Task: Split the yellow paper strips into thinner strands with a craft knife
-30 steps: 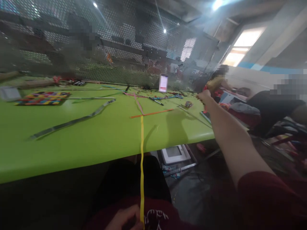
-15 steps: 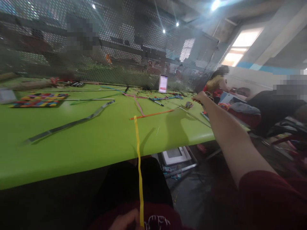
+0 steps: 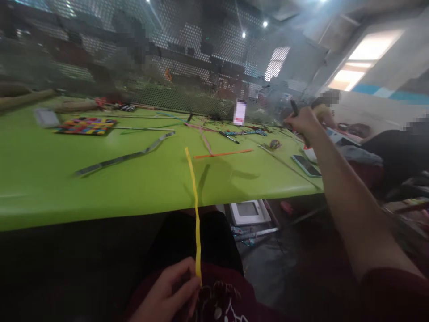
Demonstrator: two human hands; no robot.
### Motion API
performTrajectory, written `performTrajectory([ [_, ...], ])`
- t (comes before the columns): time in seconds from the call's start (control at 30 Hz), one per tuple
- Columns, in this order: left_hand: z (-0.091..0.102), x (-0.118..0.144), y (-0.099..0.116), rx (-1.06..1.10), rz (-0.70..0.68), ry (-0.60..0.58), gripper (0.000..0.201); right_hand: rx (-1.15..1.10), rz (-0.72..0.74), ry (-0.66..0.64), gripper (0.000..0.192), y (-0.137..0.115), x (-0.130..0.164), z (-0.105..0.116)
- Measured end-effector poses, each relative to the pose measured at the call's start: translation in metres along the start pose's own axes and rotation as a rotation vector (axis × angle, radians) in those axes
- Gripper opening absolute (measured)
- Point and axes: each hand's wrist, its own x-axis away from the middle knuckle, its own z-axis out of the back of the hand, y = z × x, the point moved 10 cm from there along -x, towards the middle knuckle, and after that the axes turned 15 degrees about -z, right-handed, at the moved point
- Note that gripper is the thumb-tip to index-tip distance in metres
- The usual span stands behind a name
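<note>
A long yellow strip [image 3: 196, 214] rises from my left hand [image 3: 170, 290], which pinches its lower end close to my lap. The strip's upper end reaches over the green table. My right hand [image 3: 304, 121] is lifted over the table's right side, closed around a dark, slim, stick-like thing [image 3: 294, 107] whose kind I cannot make out. Lying beyond the yellow strip are an orange strip [image 3: 231, 154] and a pink strip [image 3: 205, 139] that meets it. A dark grey strip [image 3: 127, 157] lies to the left.
On the green table [image 3: 43, 188] are a multicoloured woven mat [image 3: 85, 126], a pen [image 3: 229, 137] and a phone [image 3: 305, 166]. Another lit phone [image 3: 239, 112] stands against the perforated screen [image 3: 187, 96]. A person [image 3: 323, 112] sits at the right. Below is a white frame [image 3: 250, 212].
My right hand has risen and now shows a dark slim thing in its grip. My left hand has come up further into view with the yellow strip. The view has shifted slightly.
</note>
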Motion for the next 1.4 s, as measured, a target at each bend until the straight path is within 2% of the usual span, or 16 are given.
performTrajectory([
  [0.07,0.001,-0.002,0.008,0.009,-0.025,0.014,0.028,-0.02,0.107,-0.135,0.037,-0.024,0.038,-0.019],
  [0.13,0.0,-0.003,0.013,-0.011,-0.038,0.014,0.028,-0.027,0.305,-0.362,0.038,-0.057,0.097,-0.053],
  [0.2,-0.002,-0.003,0.016,-0.074,-0.045,0.0,0.028,-0.034,0.445,-0.516,0.042,-0.085,0.159,-0.086],
  [0.23,-0.004,-0.003,0.017,-0.135,-0.049,-0.009,0.027,-0.025,0.519,-0.549,0.044,-0.099,0.187,-0.101],
  [0.33,-0.004,-0.004,0.018,-0.404,-0.057,-0.032,0.023,0.096,0.472,-0.39,0.051,-0.119,0.222,-0.132],
  [0.47,0.002,-0.004,0.019,-0.685,-0.136,-0.037,0.018,0.09,0.449,-0.313,0.049,-0.134,0.231,-0.149],
  [0.6,0.014,-0.004,0.015,-0.884,-0.211,-0.021,0.019,0.133,0.552,-0.372,0.028,-0.141,0.24,-0.163],
  [0.7,0.013,-0.004,0.01,-0.91,-0.228,-0.041,0.018,0.144,0.615,-0.41,0.018,-0.146,0.248,-0.171],
  [0.9,-0.002,-0.008,0.008,-0.901,-0.208,-0.121,0.025,0.104,0.576,-0.372,0.022,-0.144,0.25,-0.162],
  [1.03,0.002,-0.009,0.007,-0.909,-0.159,-0.13,0.023,0.192,0.557,-0.413,0.025,-0.135,0.256,-0.165],
  [1.17,0.012,-0.013,-0.004,-0.947,-0.098,-0.106,0.019,0.205,0.563,-0.41,0.03,-0.136,0.251,-0.168],
  [1.23,0.016,-0.013,-0.007,-0.914,-0.091,-0.086,0.022,0.121,0.55,-0.399,0.034,-0.138,0.245,-0.161],
  [1.3,0.021,-0.012,-0.004,-0.836,-0.112,-0.061,0.025,-0.095,0.53,-0.429,0.038,-0.138,0.242,-0.146],
  [1.33,0.025,-0.009,0.001,-0.787,-0.125,-0.041,0.028,-0.245,0.527,-0.479,0.039,-0.138,0.243,-0.138],
  [1.4,0.038,-0.003,0.014,-0.676,-0.143,0.012,0.032,-0.542,0.532,-0.66,0.04,-0.136,0.254,-0.124],
])
